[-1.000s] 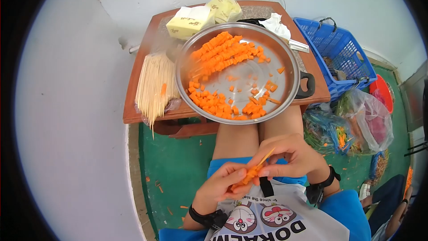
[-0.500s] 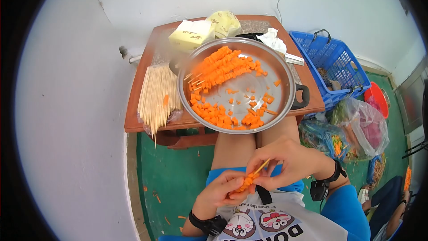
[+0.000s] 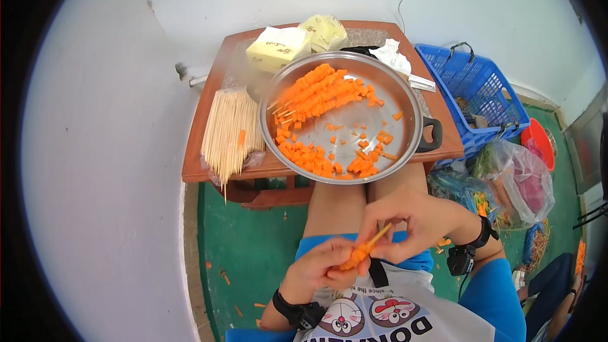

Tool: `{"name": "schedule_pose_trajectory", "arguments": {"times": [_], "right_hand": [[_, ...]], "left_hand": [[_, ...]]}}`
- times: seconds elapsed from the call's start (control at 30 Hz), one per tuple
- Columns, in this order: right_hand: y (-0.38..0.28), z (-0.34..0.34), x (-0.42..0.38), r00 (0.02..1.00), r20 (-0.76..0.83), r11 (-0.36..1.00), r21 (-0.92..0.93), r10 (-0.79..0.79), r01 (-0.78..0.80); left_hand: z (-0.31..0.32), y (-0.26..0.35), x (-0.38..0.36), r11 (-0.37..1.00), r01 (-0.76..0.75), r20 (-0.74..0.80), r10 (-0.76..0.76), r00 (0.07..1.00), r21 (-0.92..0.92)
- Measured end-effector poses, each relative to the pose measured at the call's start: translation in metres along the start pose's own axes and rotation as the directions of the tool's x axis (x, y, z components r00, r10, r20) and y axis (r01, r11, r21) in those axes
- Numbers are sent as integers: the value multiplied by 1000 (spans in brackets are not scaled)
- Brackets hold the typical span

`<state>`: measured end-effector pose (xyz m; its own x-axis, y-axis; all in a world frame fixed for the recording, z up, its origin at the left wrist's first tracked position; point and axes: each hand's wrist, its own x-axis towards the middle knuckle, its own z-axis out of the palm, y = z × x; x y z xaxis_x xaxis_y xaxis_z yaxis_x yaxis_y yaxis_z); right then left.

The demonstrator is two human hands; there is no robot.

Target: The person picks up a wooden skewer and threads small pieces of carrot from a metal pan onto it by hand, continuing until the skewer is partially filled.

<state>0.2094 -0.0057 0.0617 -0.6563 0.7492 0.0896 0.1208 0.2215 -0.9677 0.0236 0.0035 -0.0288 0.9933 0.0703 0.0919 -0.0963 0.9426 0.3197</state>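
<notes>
Above my lap, my left hand is closed around a skewer of carrot pieces, its carrot end between thumb and fingers. My right hand pinches at the upper part of the same skewer, where bare bamboo sticks out past the carrot, pointing up and right. Beyond my knees a wide steel pan holds finished carrot skewers at its upper left. Loose carrot cubes lie along its near side. A pile of bamboo skewers lies left of the pan.
The pan stands on a brown wooden table with tissue packs behind. To the right are a blue basket, a red basin and plastic bags on the green floor. Another person's arm shows at lower right, near an orange skewer.
The view has shifted slightly. Both hands stay at the skewer in front of my lap; my right fingers have changed their hold a little, and more bare stick shows.
</notes>
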Motion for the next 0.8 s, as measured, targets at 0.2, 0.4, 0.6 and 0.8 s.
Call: {"name": "schedule_pose_trajectory", "arguments": {"times": [0.2,0.4,0.6,0.8], "right_hand": [[8,11,0,963,-269,999,-11,36,-40],[16,6,-6,974,-191,984,154,123,-94],[-4,-43,2,830,-498,940,-75,253,-332],[27,-129,38,796,-538,688,-466,278,-556]], "left_hand": [[4,8,3,899,-196,-124,263,957,393],[-2,7,-8,936,-263,24,265,964,233],[-4,6,-19,858,-459,15,469,883,230],[-5,0,-26,836,-508,45,511,859,209]]}}
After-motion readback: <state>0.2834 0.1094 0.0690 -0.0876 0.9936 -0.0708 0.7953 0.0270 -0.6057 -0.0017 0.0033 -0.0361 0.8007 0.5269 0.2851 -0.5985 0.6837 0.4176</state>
